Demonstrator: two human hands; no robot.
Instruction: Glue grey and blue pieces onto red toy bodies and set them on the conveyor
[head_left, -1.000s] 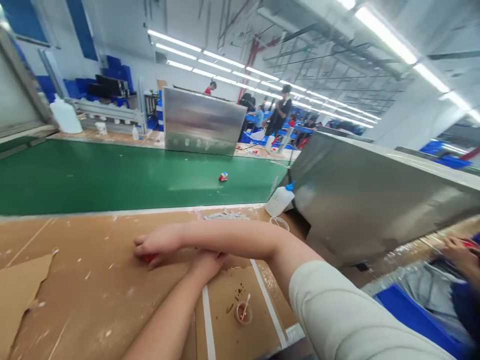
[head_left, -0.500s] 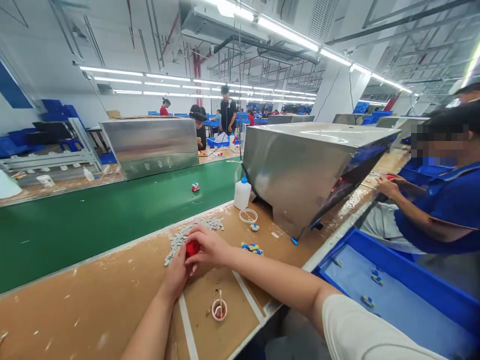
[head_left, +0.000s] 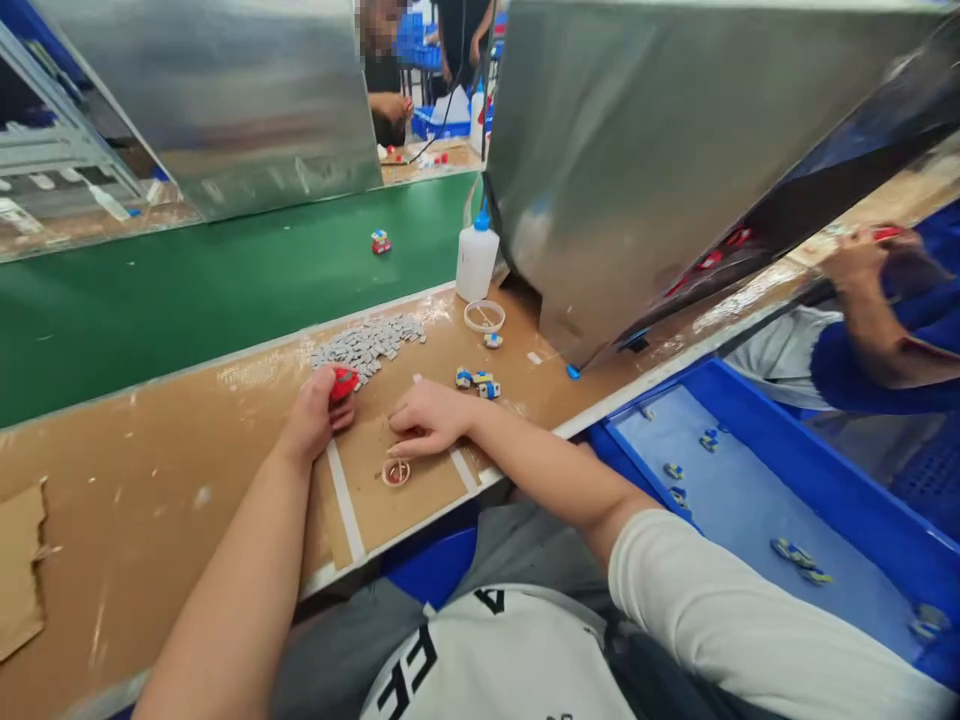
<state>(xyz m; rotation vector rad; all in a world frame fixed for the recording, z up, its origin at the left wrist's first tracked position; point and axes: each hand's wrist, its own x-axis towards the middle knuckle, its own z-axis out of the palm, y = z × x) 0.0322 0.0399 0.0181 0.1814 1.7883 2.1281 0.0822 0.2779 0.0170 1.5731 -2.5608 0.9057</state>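
1. The small red part [head_left: 344, 383] sits in the left hand [head_left: 311, 420], fingers curled shut round it, just above the brown bench [head_left: 172, 480]. You only see a bit of red poking out past the thumb.
2. Right next to that hand, on the far side, there's a pile of little grey pieces [head_left: 367, 343] spread on the bench, nearly touching the red part.
3. The right hand [head_left: 429, 418] lies on the bench a short way to the right of the left one, fingers loosely spread and pointing left. It looks like it's holding nothing, but I can't tell if something thin is under the fingertips.
4. Just in front of the right hand is a small round cup [head_left: 396, 472] with a stick in it and reddish stuff inside. It stands inside a patch marked off by white tape strips [head_left: 343, 500].
5. Behind the right hand are a few tiny blue and yellow toys [head_left: 478, 381], and further back a clear round lid [head_left: 484, 316] and a white squeeze bottle [head_left: 476, 258] with a blue tip.
6. Past the bench edge runs a green belt [head_left: 187, 290] with one small toy [head_left: 380, 241] riding on it.
7. A big steel hood [head_left: 637, 160] slopes over the right end of the bench.
8. Lower right there's a blue tray [head_left: 750, 500] with more of those little toys in it, and beside it another person's arm in a blue sleeve [head_left: 870, 360].
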